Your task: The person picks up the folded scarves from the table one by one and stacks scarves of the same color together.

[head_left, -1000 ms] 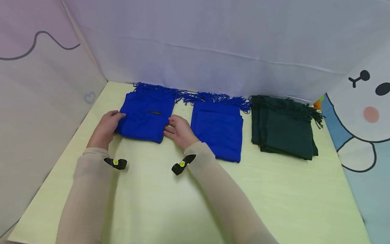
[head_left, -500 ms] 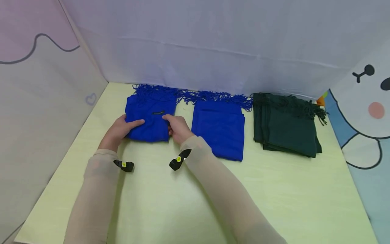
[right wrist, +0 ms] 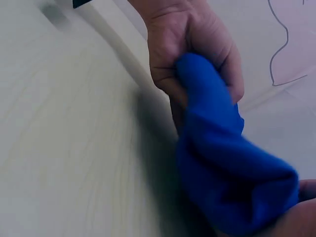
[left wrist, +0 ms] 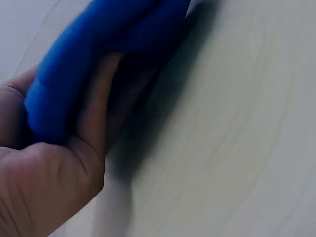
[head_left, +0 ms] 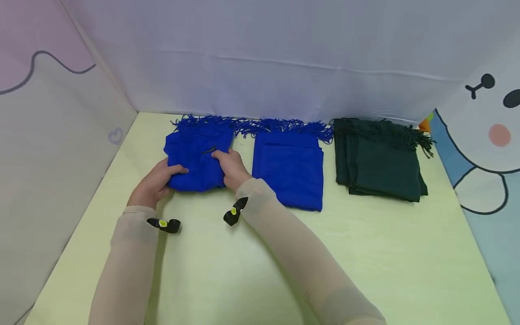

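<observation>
Along the rear of the bench (head_left: 203,271), three folded scarves stand in a row before a white sheet (head_left: 264,67). The held blue scarf (head_left: 195,167) is at the left end. To its right, just beside the right hand (head_left: 232,168), lies a second blue scarf (head_left: 290,167); the right sleeve (head_left: 284,228) passes over its near left corner. Fringes of both blue scarves meet at the rear. A dark green scarf (head_left: 386,167) occupies the right end.

Fringe (head_left: 207,122) on the held scarf points to the sheet; its folded near edge faces the person. The folded body is roughly square, so a long axis cannot be told. A dark label (head_left: 209,150) lies aslant by the right thumb.

Both hands pinch the held scarf by its sides, the left hand (head_left: 156,180) with thumb above and fingers beneath. Wrist views show the near edge raised over a shadow.

A strip of bench separates the scarf from the left edge; bare surface extends toward the person.
</observation>
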Available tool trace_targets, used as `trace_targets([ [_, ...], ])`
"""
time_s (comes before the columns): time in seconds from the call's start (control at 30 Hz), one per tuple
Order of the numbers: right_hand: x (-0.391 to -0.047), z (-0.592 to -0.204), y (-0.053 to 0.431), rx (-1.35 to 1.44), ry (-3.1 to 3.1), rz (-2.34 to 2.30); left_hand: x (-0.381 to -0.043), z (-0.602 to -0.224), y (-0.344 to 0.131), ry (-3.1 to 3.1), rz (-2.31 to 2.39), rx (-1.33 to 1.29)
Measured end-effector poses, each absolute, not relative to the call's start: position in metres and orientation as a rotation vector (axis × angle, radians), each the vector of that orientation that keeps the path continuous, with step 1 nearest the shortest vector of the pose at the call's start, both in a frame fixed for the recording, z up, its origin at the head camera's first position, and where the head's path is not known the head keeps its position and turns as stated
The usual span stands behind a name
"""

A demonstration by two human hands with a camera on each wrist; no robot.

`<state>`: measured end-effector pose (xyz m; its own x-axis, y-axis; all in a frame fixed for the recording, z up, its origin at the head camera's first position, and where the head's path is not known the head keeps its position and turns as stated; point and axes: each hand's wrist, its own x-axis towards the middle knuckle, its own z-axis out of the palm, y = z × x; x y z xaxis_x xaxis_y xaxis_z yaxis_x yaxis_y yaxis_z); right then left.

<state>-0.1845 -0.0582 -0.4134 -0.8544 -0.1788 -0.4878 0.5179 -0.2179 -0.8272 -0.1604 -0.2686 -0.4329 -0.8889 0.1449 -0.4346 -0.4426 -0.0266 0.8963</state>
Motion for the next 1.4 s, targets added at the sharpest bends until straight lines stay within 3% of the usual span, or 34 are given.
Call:
trace_targets([
  [0.37,-0.197,-0.427,-0.048,0.438,1.461,-2.116,-0.152,-0.457,-0.272,1.045,2.483,-0.238],
  [0.63,-0.196,-0.419,-0.043,0.401,1.321,-2.174,-0.152,-0.451,-0.261,0.706,2.673,-0.476],
  [0.83,-0.191,-0.412,-0.030,0.326,1.237,-2.187,-0.149,-0.440,-0.253,0.924,2.593,-0.500],
  [1.4,-0.181,-0.405,0.008,0.279,1.366,-2.234,-0.145,-0.419,-0.225,1.351,2.381,0.023],
])
